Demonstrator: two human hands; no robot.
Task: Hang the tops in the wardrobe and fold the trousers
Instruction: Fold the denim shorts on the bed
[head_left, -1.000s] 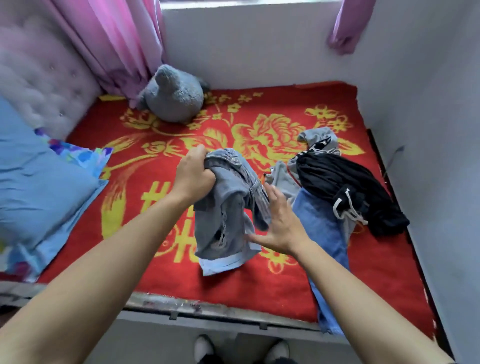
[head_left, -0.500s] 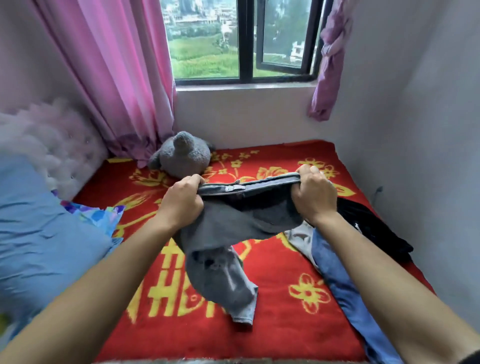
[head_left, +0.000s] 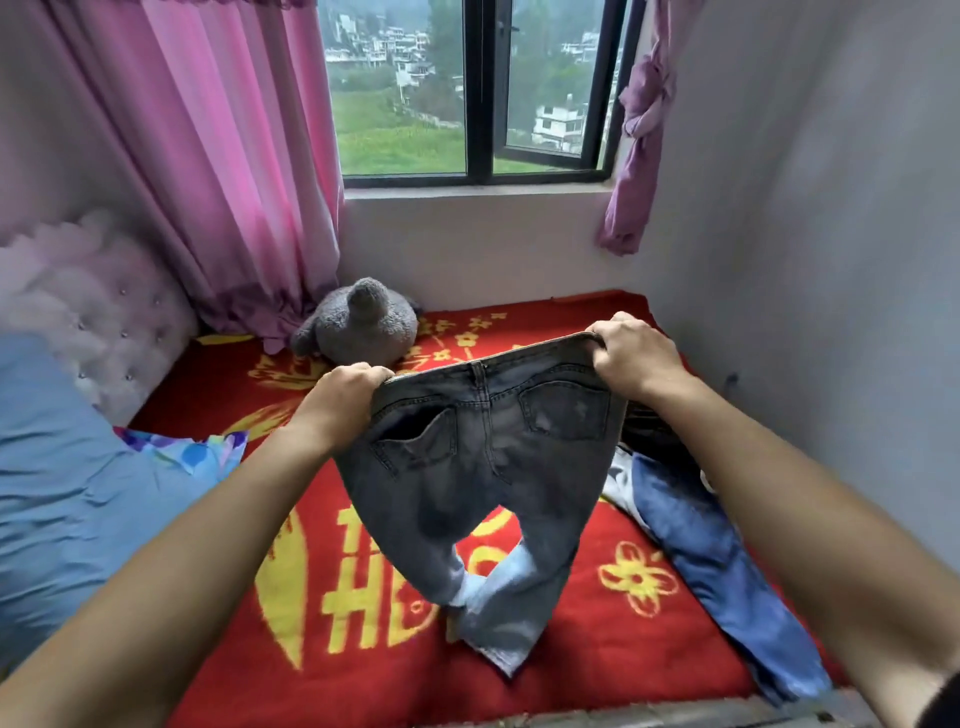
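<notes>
The grey jeans (head_left: 483, 457) now hang spread out by the waistband above the red blanket (head_left: 623, 649), with the leg ends trailing on it. A moment ago they were bunched. The left hand (head_left: 345, 400) and right hand (head_left: 631, 358) each grip a waistband corner. Opened out, they look ready for folding. Blue trousers (head_left: 717, 571) lie beside them.

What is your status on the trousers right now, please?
Left hand, right hand gripping waistband ends. Grey jeans held up, back pockets facing camera, legs hanging over red blanket. Blue garment lies right; nothing blocking.
</notes>
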